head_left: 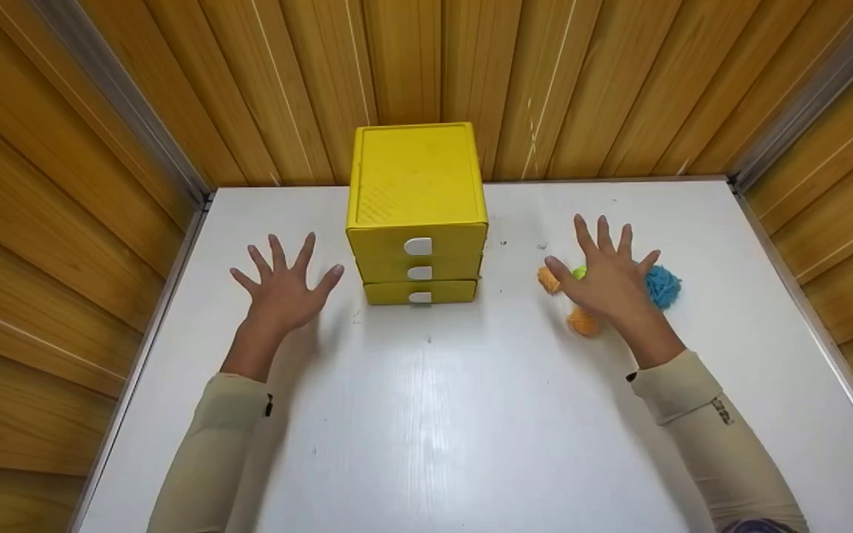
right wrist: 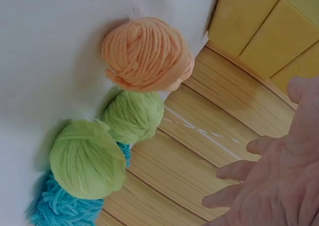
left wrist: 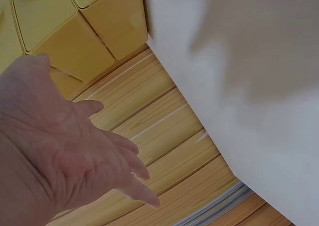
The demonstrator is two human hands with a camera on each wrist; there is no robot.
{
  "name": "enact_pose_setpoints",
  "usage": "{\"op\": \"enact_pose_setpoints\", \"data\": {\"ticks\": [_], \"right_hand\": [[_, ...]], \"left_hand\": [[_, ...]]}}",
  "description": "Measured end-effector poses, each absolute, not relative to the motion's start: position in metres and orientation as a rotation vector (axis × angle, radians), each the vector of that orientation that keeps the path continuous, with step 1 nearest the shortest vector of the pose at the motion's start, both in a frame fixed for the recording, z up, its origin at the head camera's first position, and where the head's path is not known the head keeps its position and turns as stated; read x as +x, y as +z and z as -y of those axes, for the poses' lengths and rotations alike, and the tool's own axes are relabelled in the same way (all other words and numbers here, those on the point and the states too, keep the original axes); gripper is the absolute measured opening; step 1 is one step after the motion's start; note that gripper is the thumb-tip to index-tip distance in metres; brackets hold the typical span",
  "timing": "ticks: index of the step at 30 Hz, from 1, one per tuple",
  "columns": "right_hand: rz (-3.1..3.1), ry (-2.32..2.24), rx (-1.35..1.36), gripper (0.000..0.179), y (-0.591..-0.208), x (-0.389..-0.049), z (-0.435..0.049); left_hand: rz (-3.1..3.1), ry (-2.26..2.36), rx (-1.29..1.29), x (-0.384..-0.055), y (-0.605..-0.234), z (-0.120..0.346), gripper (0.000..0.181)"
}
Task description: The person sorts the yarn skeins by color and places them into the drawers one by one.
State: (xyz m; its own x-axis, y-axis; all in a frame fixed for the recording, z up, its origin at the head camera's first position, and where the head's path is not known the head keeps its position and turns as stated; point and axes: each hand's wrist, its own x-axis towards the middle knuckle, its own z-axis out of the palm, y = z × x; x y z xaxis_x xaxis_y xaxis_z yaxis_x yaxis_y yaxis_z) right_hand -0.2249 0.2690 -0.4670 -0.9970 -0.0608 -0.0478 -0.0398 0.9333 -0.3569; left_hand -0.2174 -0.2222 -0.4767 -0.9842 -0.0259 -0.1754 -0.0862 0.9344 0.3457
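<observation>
Here we are, both hands out over the white table [head_left: 426, 422]! The left hand [head_left: 282, 292] hangs just beside a yellow, box-shaped cabinet of three stacked drawers [head_left: 419, 174], fingers fanned wide, thumb angled towards it. That cabinet stands upright at the table's back, by the wood-panelled wall [head_left: 404, 59], its drawer fronts and white half-round tabs [head_left: 418, 246] facing the person.

And across to the right — the right hand [head_left: 611, 289] is spread just as wide above the wool. One orange yarn ball [head_left: 549, 280] peeps out by the thumb tip, a second orange yarn ball [head_left: 583, 324] below the palm. The right wrist view shows one of them as an oval, long axis running left to right, dipping slightly rightward. Next come two rounder light-green yarn balls [right wrist: 88, 159] — with fluffy blue yarn [right wrist: 65, 206] beside the bigger one.
</observation>
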Motion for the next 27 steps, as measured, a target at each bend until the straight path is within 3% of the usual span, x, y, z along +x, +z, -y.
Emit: {"op": "enact_pose_setpoints", "data": {"ticks": [8,27], "right_hand": [[-3.002,-0.569,-0.062,0.101,-0.472,-0.224,-0.270],[-3.010,-0.605,-0.110,0.093,-0.477,-0.217,-0.262]], "left_hand": [[-2.918,0.680,-0.097,-0.218,-0.471,0.216,0.087],[-2.662,1.616,0.075,-0.250,-0.424,0.169,0.063]]}}
